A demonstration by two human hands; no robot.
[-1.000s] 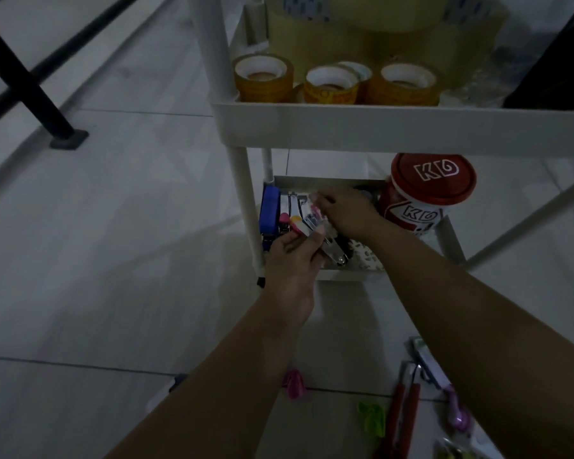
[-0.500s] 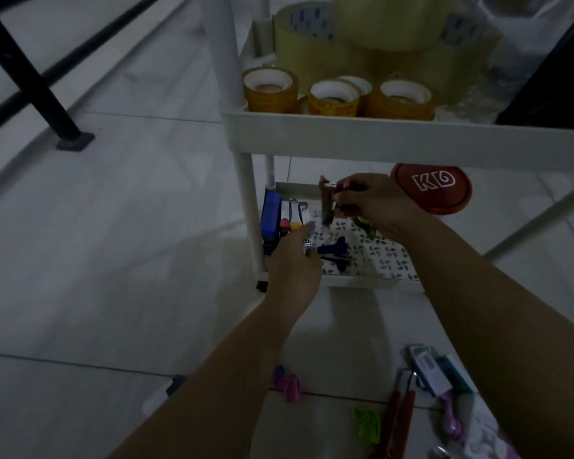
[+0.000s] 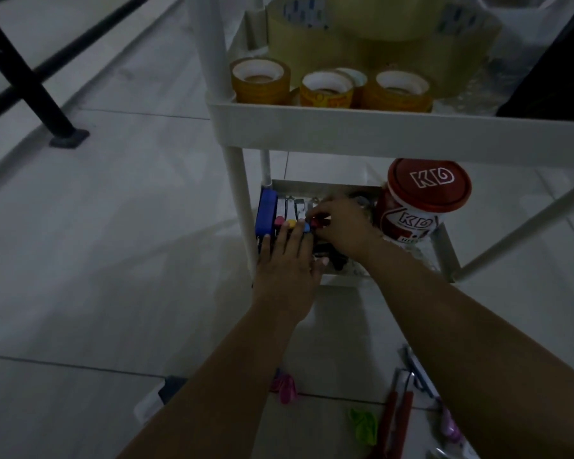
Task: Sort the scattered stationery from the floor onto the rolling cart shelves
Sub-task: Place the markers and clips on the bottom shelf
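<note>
On the white cart's lower shelf (image 3: 345,280) lies a row of small staplers next to a blue stapler (image 3: 266,213) at the left end. Their ends show pink (image 3: 279,221) and yellow (image 3: 291,223). My left hand (image 3: 285,270) lies flat on this row, fingers straight. Just right of it, my right hand (image 3: 343,226) pinches a small dark red stapler (image 3: 322,222) with curled fingers and holds it against the row. More dark items lie under both hands, mostly hidden.
A red-lidded KD jar (image 3: 423,200) stands at the shelf's right. Tape rolls (image 3: 327,89) fill the upper shelf (image 3: 378,132). On the floor near me lie a pink clip (image 3: 285,387), a green clip (image 3: 363,425), red-handled scissors (image 3: 399,412) and a purple item (image 3: 449,429). A black table leg (image 3: 30,81) stands far left.
My right hand has brought the dark red stapler down from above the shelf to the row. My left hand has slid forward and now lies flat on the staplers.
</note>
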